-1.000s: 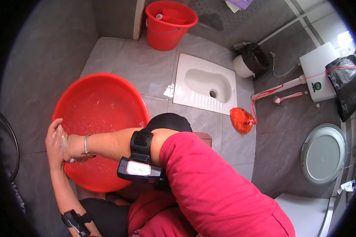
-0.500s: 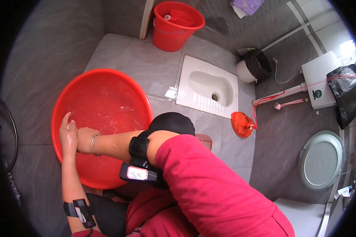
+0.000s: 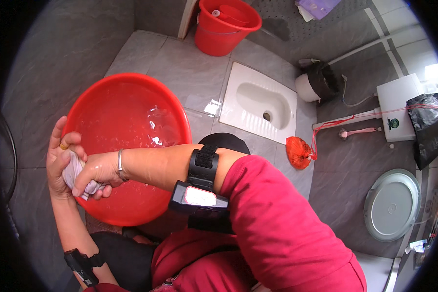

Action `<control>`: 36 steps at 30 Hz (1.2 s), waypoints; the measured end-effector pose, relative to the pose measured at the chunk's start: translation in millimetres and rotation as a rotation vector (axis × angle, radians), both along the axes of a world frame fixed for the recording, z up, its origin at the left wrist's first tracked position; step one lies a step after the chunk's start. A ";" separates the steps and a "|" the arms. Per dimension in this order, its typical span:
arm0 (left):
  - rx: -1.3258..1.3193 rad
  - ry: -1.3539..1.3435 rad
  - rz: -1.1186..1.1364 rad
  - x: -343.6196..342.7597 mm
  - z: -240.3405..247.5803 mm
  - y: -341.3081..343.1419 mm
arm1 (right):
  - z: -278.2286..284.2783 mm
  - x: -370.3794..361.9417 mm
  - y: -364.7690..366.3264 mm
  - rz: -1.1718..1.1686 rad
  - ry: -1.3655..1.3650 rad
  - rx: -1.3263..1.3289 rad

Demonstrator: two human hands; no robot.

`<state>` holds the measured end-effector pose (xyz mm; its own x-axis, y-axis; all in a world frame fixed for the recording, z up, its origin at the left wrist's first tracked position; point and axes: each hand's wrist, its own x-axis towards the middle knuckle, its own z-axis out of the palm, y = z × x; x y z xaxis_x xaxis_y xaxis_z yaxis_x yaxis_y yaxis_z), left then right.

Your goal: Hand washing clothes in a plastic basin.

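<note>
A wide red basin (image 3: 186, 121) stands on the floor at the left, with water rippling in it. Over its left rim, both of my hands press a wet, pale, bunched-up cloth (image 3: 73, 170) between them. My left hand (image 3: 59, 165) cups the cloth from the left, some fingers pointing up and others curled over it. From the right, my right hand (image 3: 100, 170) grips the same cloth, its fingers wrapped round the lower end. Much of the cloth is hidden inside the hands.
A red bucket (image 3: 211, 36) with a red vessel inside stands at the far wall. Beyond the basin lies a white squat toilet (image 3: 233, 92). A bin with a black bag (image 3: 326, 80), a red net bag (image 3: 297, 153) and a grey round lid (image 3: 393, 204) are at the right.
My hands have risen from low in the basin to its left rim. The pale cloth, out of sight before, now shows between them.
</note>
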<state>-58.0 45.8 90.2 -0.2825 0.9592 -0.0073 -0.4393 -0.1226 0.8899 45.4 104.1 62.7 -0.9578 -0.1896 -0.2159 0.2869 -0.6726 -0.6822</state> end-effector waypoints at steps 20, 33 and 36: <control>-0.458 0.630 0.355 -5.7 -57.2 17.8 | -30.5 -17.4 -12.1 -0.322 -0.326 0.914; -0.478 0.785 0.545 -27.5 -85.8 13.2 | -53.1 -48.1 -4.7 -0.176 -0.176 1.426; -0.350 0.438 0.296 0.0 -53.6 4.4 | -16.1 -17.4 -3.2 -0.279 -0.132 1.110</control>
<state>-58.0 50.2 36.6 -0.5833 0.8018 -0.1300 -0.0170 0.1480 0.9888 28.0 100.9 46.6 -0.8939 0.3830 -0.2331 0.3360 0.2279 -0.9139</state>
